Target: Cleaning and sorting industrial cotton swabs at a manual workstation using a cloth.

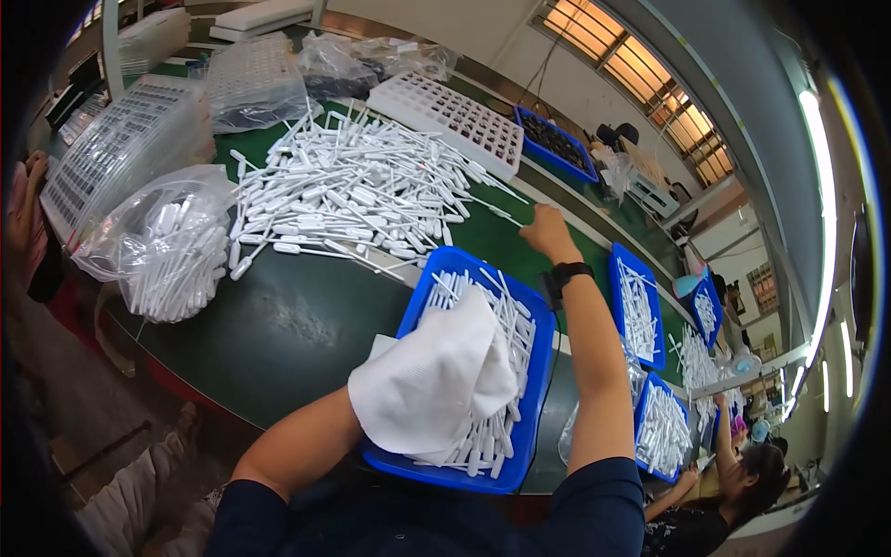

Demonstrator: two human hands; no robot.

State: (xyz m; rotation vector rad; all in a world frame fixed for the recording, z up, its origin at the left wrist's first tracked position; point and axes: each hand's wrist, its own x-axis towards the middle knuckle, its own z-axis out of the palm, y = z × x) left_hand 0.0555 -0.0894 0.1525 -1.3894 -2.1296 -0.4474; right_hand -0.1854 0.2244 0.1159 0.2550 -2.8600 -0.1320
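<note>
The green table [297, 325] is carrying a wide pile of white plastic droppers [357, 190] toward its far edge. Nearer you, a blue tray [534, 390] is holding more droppers. Your left hand [422, 390] is lying hidden under a white cloth [432, 376], fingers unseen. Your right hand [548, 232] is reaching to the pile's edge, fingers pinching a dropper [497, 212].

Glossy blue plastic tray [529, 390], textured white cloth [432, 376], seemingly matt white plastic sticks [353, 190], smooth green tabletop [278, 325].
</note>
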